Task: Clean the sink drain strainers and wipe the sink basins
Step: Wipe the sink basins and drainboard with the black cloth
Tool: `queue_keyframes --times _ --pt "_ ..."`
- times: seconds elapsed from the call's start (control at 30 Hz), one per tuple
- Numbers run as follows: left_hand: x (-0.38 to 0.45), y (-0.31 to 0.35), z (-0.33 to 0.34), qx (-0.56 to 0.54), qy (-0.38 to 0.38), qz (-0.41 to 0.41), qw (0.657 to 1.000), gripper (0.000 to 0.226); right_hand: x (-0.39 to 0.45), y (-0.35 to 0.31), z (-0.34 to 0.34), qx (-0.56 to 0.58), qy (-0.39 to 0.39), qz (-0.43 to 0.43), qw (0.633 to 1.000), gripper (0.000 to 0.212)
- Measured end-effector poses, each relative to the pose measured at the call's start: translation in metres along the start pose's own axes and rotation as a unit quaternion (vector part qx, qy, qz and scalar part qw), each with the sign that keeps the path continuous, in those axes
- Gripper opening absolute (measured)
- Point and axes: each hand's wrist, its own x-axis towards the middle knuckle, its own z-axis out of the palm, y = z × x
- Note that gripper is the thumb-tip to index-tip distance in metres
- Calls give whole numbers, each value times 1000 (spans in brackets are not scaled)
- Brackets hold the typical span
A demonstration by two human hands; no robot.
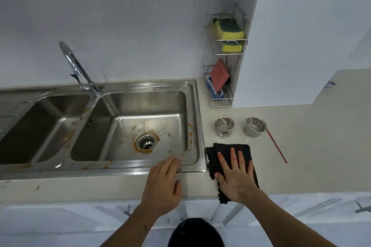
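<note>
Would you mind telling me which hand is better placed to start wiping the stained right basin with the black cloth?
The right hand: it lies flat on the black cloth on the counter beside the stained right basin. The left hand is empty, resting on the sink's front rim.

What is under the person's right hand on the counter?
A dark cloth lies flat on the counter under the right hand. The hand hides the cloth's middle, and whatever might lie beneath the cloth cannot be seen.
</note>
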Motion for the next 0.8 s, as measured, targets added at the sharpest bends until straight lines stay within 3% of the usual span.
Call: queue_keyframes --times 0.2,0.57,0.67,0.8 --pt "-50 -78 -7 84 -15 -102 991 68 -1 -59 -3 65 -6 6 998 63" --pt "-60 -105 3 87 -12 -68 994 71 28 -186 0 96 -43 -145 984 53" --pt "-61 -107 4 83 -12 -66 994 72 30 -169 1 88 -43 -157 983 54" --pt "-61 -108 4 65 -6 -63 996 71 40 -109 -6 -39 -36 -102 993 58"
